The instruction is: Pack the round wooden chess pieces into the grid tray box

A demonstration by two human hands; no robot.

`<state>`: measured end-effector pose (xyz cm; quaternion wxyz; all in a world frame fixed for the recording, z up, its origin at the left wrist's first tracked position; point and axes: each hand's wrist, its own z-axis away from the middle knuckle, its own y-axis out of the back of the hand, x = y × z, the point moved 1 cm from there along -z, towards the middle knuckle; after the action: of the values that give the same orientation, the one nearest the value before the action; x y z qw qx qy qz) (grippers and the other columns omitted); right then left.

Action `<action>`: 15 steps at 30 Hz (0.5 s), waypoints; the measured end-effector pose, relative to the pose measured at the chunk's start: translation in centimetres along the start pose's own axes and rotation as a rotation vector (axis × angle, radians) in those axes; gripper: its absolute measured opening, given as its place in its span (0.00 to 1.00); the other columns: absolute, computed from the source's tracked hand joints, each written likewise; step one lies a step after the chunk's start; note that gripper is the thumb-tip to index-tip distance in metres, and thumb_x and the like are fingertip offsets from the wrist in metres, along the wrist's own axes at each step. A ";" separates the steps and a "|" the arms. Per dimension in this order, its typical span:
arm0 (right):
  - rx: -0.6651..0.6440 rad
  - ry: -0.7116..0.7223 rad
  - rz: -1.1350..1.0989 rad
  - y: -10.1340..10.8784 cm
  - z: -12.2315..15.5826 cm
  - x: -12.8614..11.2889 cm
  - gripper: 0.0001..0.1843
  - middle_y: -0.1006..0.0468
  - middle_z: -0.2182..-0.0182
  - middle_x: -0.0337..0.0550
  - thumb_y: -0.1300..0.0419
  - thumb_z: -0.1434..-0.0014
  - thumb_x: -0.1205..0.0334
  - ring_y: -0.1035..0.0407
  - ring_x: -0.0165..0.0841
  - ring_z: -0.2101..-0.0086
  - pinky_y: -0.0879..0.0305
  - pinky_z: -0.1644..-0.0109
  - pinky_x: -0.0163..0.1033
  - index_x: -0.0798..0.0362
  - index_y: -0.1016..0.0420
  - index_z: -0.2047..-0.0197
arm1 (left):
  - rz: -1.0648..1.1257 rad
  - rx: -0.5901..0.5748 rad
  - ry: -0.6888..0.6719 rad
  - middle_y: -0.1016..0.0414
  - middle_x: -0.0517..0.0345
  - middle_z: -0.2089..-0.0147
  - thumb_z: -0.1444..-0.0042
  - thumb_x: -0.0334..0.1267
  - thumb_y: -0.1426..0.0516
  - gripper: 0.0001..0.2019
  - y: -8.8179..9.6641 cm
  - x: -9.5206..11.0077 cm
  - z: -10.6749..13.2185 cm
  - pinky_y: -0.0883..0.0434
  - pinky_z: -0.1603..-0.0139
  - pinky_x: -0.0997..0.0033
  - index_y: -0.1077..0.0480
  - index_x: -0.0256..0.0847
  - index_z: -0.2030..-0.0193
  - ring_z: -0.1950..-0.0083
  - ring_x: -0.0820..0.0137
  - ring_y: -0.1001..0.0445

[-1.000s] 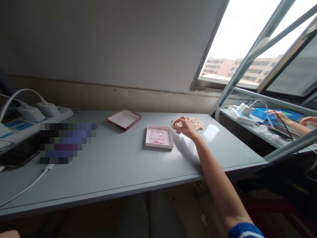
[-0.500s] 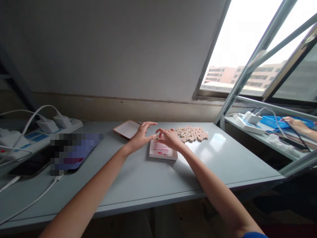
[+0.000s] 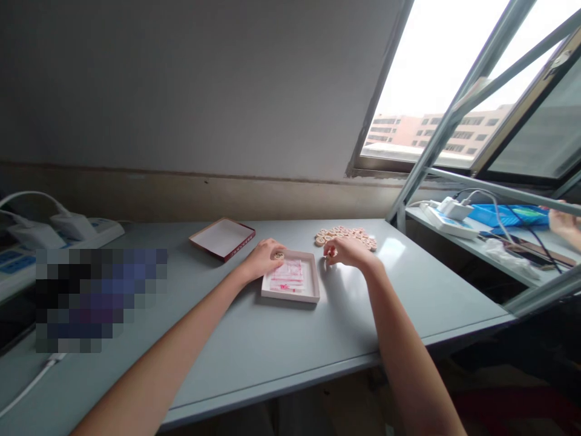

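A shallow white box (image 3: 291, 295) with red-printed paper inside lies on the grey table (image 3: 254, 339). My left hand (image 3: 264, 257) rests at the box's far left corner, fingers pinched on a small round wooden piece (image 3: 278, 255). My right hand (image 3: 347, 251) hovers just right of the box, fingers curled around another round piece (image 3: 331, 252). Behind the right hand lies a cluster of several round wooden pieces (image 3: 349, 234).
A red-edged box lid (image 3: 222, 237) lies at the back left of the box. Power strips with white chargers (image 3: 54, 233) and cables sit far left. A metal window frame (image 3: 436, 145) rises at right; another person's hand (image 3: 563, 224) works at the neighbouring shelf.
My left hand came in and took a round piece at the box's corner. My right hand moved from the pile to the box, then back right beside it with a piece.
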<state>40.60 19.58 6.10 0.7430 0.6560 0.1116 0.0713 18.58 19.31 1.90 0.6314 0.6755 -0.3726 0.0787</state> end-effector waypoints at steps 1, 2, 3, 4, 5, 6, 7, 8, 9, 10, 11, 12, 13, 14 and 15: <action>0.005 -0.004 0.013 0.0 0.0 0.0 0.15 0.23 0.65 0.40 0.39 0.54 0.65 0.31 0.33 0.67 0.43 0.68 0.33 0.50 0.26 0.60 | 0.016 -0.002 -0.003 0.30 0.53 0.56 0.53 0.31 0.50 0.16 0.0 0.1 0.2 0.35 0.52 0.72 0.29 0.38 0.57 0.54 0.67 0.31; 0.019 -0.012 0.029 0.0 0.1 0.0 0.17 0.23 0.65 0.40 0.39 0.55 0.65 0.31 0.33 0.66 0.43 0.67 0.33 0.50 0.27 0.58 | 0.032 -0.007 0.000 0.30 0.53 0.56 0.53 0.30 0.50 0.17 0.0 0.2 0.4 0.35 0.52 0.72 0.29 0.38 0.57 0.55 0.67 0.31; 0.032 -0.022 0.047 0.1 0.1 0.1 0.18 0.24 0.64 0.39 0.39 0.55 0.65 0.31 0.33 0.66 0.43 0.66 0.33 0.49 0.27 0.57 | 0.046 -0.012 0.009 0.30 0.53 0.56 0.53 0.29 0.51 0.17 0.1 0.4 0.6 0.35 0.52 0.72 0.29 0.38 0.57 0.54 0.67 0.31; 0.038 -0.037 0.067 0.1 0.1 0.2 0.18 0.23 0.65 0.39 0.38 0.56 0.64 0.32 0.33 0.66 0.44 0.66 0.34 0.49 0.27 0.58 | 0.061 -0.016 0.020 0.30 0.53 0.55 0.53 0.29 0.51 0.17 0.1 0.5 0.8 0.35 0.51 0.71 0.29 0.38 0.57 0.54 0.67 0.32; 0.037 -0.054 0.089 0.0 0.1 0.4 0.16 0.23 0.66 0.40 0.38 0.56 0.64 0.32 0.33 0.67 0.44 0.66 0.34 0.50 0.26 0.60 | 0.077 -0.020 0.031 0.30 0.52 0.55 0.54 0.29 0.51 0.18 0.2 0.5 0.9 0.35 0.51 0.71 0.30 0.37 0.56 0.52 0.66 0.32; 0.032 -0.072 0.106 0.0 0.1 0.6 0.14 0.23 0.67 0.40 0.38 0.56 0.64 0.32 0.34 0.67 0.44 0.66 0.34 0.50 0.25 0.62 | 0.096 -0.025 0.043 0.31 0.52 0.53 0.54 0.29 0.51 0.18 0.3 0.5 1.0 0.36 0.50 0.70 0.31 0.37 0.55 0.51 0.66 0.33; 0.030 -0.090 0.115 0.0 0.1 0.7 0.12 0.23 0.69 0.41 0.37 0.57 0.63 0.32 0.34 0.67 0.44 0.67 0.35 0.51 0.24 0.65 | 0.117 -0.032 0.052 0.32 0.51 0.51 0.54 0.29 0.50 0.19 0.4 0.5 1.1 0.36 0.49 0.69 0.32 0.37 0.54 0.50 0.65 0.33; 0.038 -0.101 0.107 0.1 0.0 0.8 0.10 0.23 0.70 0.41 0.37 0.57 0.63 0.32 0.34 0.68 0.45 0.68 0.34 0.52 0.24 0.67 | 0.143 -0.042 0.058 0.33 0.50 0.50 0.55 0.29 0.50 0.20 0.4 0.4 1.2 0.37 0.48 0.69 0.34 0.37 0.52 0.49 0.65 0.34; 0.055 -0.100 0.074 0.2 0.0 0.8 0.09 0.24 0.70 0.41 0.38 0.57 0.63 0.32 0.34 0.68 0.45 0.69 0.34 0.52 0.24 0.68 | 0.174 -0.053 0.064 0.34 0.50 0.48 0.55 0.30 0.49 0.21 0.4 0.3 1.2 0.37 0.47 0.68 0.35 0.37 0.51 0.48 0.65 0.35; 0.079 -0.079 0.013 0.4 0.0 0.7 0.09 0.24 0.70 0.41 0.38 0.56 0.62 0.32 0.33 0.69 0.45 0.70 0.34 0.52 0.24 0.68 | 0.214 -0.062 0.072 0.36 0.49 0.47 0.55 0.31 0.48 0.22 0.4 0.1 1.2 0.38 0.47 0.67 0.37 0.37 0.49 0.47 0.64 0.35; 0.104 -0.036 -0.071 0.5 0.0 0.4 0.10 0.24 0.70 0.40 0.39 0.55 0.60 0.33 0.31 0.70 0.45 0.71 0.33 0.51 0.24 0.67 | 0.263 -0.069 0.085 0.37 0.48 0.46 0.55 0.32 0.47 0.23 0.3 -0.1 1.2 0.38 0.46 0.66 0.38 0.38 0.48 0.46 0.64 0.36; 0.129 0.024 -0.164 0.6 0.0 0.0 0.10 0.25 0.70 0.39 0.40 0.53 0.58 0.33 0.30 0.71 0.46 0.72 0.32 0.50 0.25 0.65 | 0.320 -0.073 0.101 0.37 0.48 0.45 0.55 0.34 0.46 0.24 0.2 -0.2 1.2 0.38 0.46 0.65 0.40 0.38 0.48 0.46 0.64 0.36; 0.156 0.097 -0.248 0.7 0.0 -0.6 0.11 0.25 0.70 0.38 0.41 0.51 0.56 0.34 0.28 0.72 0.46 0.72 0.31 0.50 0.25 0.64 | 0.382 -0.076 0.120 0.37 0.47 0.45 0.55 0.36 0.45 0.25 0.1 -0.3 1.1 0.37 0.47 0.65 0.40 0.38 0.48 0.46 0.63 0.36; 0.186 0.170 -0.310 0.7 0.0 -1.4 0.12 0.26 0.70 0.38 0.42 0.50 0.55 0.34 0.27 0.72 0.46 0.72 0.31 0.49 0.26 0.63 | 0.442 -0.080 0.137 0.37 0.47 0.45 0.55 0.36 0.44 0.26 -0.1 -0.4 1.1 0.36 0.47 0.65 0.41 0.39 0.47 0.45 0.63 0.36; 0.213 0.233 -0.346 0.6 0.0 -2.2 0.12 0.26 0.71 0.37 0.43 0.50 0.53 0.35 0.26 0.73 0.46 0.72 0.30 0.48 0.26 0.62 | 0.493 -0.083 0.153 0.37 0.47 0.45 0.56 0.36 0.43 0.27 -0.2 -0.4 1.1 0.36 0.48 0.65 0.42 0.39 0.47 0.45 0.63 0.36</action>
<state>38.50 19.12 6.86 0.6529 0.6892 0.3141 0.0059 18.02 18.50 1.27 0.6468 0.5297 -0.4802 0.2656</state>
